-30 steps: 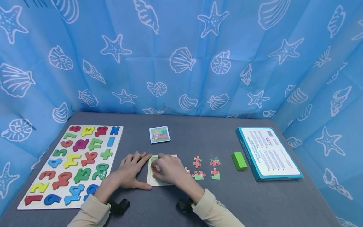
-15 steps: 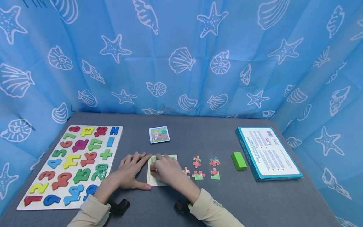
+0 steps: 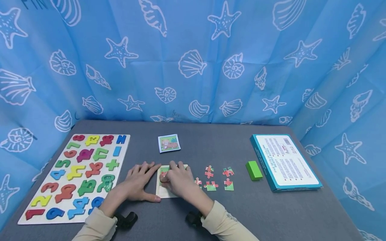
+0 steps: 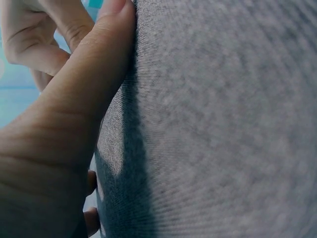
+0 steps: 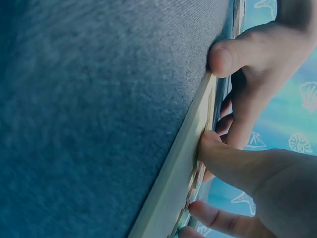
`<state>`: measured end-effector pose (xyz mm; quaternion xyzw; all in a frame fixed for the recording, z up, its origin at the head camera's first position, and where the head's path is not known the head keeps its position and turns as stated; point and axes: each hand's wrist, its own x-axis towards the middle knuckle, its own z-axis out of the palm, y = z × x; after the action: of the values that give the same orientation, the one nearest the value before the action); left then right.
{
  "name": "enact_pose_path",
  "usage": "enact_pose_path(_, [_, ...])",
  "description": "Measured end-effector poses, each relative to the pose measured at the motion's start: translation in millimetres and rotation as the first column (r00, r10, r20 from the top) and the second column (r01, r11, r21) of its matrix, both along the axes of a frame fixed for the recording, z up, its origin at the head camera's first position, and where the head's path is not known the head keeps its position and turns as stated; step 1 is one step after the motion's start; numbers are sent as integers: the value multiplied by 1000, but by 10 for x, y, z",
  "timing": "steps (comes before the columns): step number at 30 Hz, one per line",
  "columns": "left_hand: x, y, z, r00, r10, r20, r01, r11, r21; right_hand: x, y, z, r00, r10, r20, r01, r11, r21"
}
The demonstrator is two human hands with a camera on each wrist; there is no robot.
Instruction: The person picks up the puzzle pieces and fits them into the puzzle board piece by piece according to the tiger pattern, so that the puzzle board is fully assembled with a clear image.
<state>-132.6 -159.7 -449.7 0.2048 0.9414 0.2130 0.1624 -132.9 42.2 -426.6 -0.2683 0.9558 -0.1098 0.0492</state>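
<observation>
A shallow wooden puzzle tray (image 3: 164, 193) lies in the middle of the table, with red and green picture pieces (image 3: 164, 170) showing inside its left part. My right hand (image 3: 178, 180) is over the tray, thumb and bent index finger down at a puzzle piece that they mostly cover. In the right wrist view, the thumb tip (image 5: 208, 138) rests at the tray's inner edge. My left hand (image 3: 140, 180) lies spread on the table at the tray's left side, its thumb (image 4: 106, 44) by the near corner. Several loose puzzle pieces (image 3: 211, 186) lie to the right.
A picture card (image 3: 169, 143) lies behind the tray. A number board (image 3: 73, 167) covers the left side of the table. At the right are a green block (image 3: 254, 170) and a blue-and-white box (image 3: 289, 162). A blue shell-print curtain (image 3: 193, 90) hangs behind.
My right hand has lowered the puzzle piece into the tray's left part, and its other fingers have lifted and spread a little. My left hand has stayed in place.
</observation>
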Motion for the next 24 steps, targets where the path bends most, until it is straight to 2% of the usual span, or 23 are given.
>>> enact_pose_path(4, [6, -2, 9, 1000, -1, -13, 1, 1000, 2, 28, 6, 27, 1000, 10, 18, -10, 1000, 15])
enact_pose_path(9, [12, -2, 14, 999, -6, -32, 6, 1000, -9, 72, -33, 9, 991, 91, -99, -78, 989, 126])
enact_pose_path(12, [11, 3, 16, 1000, -8, -28, 8, 1000, -8, 97, -56, -13, 973, 134, -187, -103, 981, 165])
enact_pose_path(18, [8, -1, 2, 1000, -12, -29, 11, 1000, -3, 129, -89, -22, 936, 207, -284, -131, 956, 263])
enact_pose_path(24, [11, -5, -20, 998, -18, -52, 18, 1000, -1, 206, -120, -27, 879, 253, -403, -108, 931, 350])
